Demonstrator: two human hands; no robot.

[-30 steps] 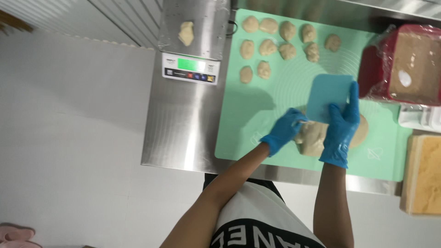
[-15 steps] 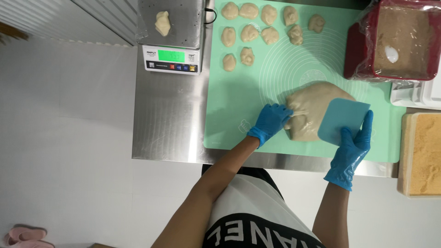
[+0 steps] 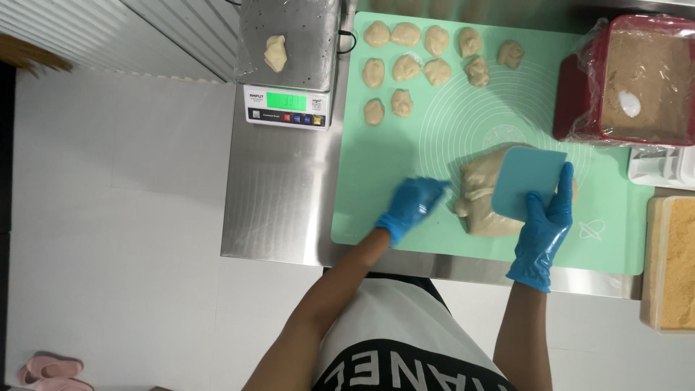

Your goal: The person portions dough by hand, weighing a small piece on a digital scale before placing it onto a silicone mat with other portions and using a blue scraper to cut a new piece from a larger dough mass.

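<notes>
A big lump of beige dough (image 3: 481,195) lies on a mint green silicone mat (image 3: 405,166). My right hand (image 3: 544,228), in a blue glove, holds a light blue plastic scraper (image 3: 527,181) flat over the dough's right side. My left hand (image 3: 411,206), also in a blue glove, sits just left of the dough with its fingertips at the dough's edge; whether it pinches a bit of dough I cannot tell. Several small dough pieces (image 3: 423,54) lie in rows at the mat's far end. One small piece (image 3: 275,52) rests on a steel scale (image 3: 288,107).
The mat and scale sit on a steel table (image 3: 279,195). A red tub (image 3: 637,80) of brown crumbs wrapped in film stands at the far right, a white tray (image 3: 662,166) below it, and a box of golden crumbs (image 3: 673,261) at the right edge. Pink slippers (image 3: 47,369) lie on the floor.
My right hand with the scraper shifted from beside the dough to over its right side. My left hand slid a little leftward, away from the lump. The view moved closer.
</notes>
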